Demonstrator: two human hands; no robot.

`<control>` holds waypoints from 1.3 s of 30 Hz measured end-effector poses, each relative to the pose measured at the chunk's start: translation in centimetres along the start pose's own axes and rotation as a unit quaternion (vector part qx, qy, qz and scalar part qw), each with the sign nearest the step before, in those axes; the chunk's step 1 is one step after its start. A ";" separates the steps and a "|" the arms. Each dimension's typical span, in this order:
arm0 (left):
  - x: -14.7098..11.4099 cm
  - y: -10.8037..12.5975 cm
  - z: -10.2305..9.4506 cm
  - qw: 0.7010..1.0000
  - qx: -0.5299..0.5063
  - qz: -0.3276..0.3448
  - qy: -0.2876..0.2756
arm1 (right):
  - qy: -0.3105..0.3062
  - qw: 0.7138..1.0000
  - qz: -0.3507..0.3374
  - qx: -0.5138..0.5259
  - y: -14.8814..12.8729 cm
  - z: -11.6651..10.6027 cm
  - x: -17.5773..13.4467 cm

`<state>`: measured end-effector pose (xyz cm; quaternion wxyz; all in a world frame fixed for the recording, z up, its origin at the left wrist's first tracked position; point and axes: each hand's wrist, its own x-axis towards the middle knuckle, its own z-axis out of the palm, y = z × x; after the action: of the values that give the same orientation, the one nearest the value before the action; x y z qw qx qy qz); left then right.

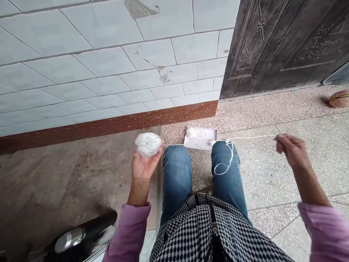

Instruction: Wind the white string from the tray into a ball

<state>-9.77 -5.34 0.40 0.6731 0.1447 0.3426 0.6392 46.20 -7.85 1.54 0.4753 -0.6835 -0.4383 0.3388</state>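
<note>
My left hand (147, 165) holds up a ball of white yarn (148, 144), its fingers curled round the underside. From beside that hand a strand runs right, across my knees. On my right knee the strand meets a knotted piece with a loop (224, 168) hanging down the jeans. Farther right, my right hand (293, 149) pinches the strand (253, 137) and holds it stretched out to the side. Behind my knees, a shallow white box (200, 146) on the floor holds another white yarn ball (195, 133) and a small white bit near its right end.
A white tiled wall (103, 62) with a brown skirting stands in front. To the right are a dark carved door (272, 43) and a basketball (339, 99) on the speckled floor. A black object with a silver part (69, 240) lies at lower left.
</note>
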 end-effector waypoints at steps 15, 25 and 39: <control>1.2 -8.5 -0.6 0.988 -0.099 -0.080 0.087 | -0.126 0.955 -0.236 -0.126 1.3 13.5 -10.1; 1.8 -7.3 -1.2 0.987 -0.091 -0.074 0.112 | -0.144 0.980 -0.010 0.136 0.1 10.5 -8.0; 1.8 -7.4 -0.7 0.987 -0.071 -0.072 0.122 | -0.070 0.983 0.027 0.170 2.7 9.6 -7.9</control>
<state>-4.67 -4.82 -5.30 0.6788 -0.0080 0.3856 0.6249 35.50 -12.21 -3.73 0.5433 -0.5788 -0.3882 0.4681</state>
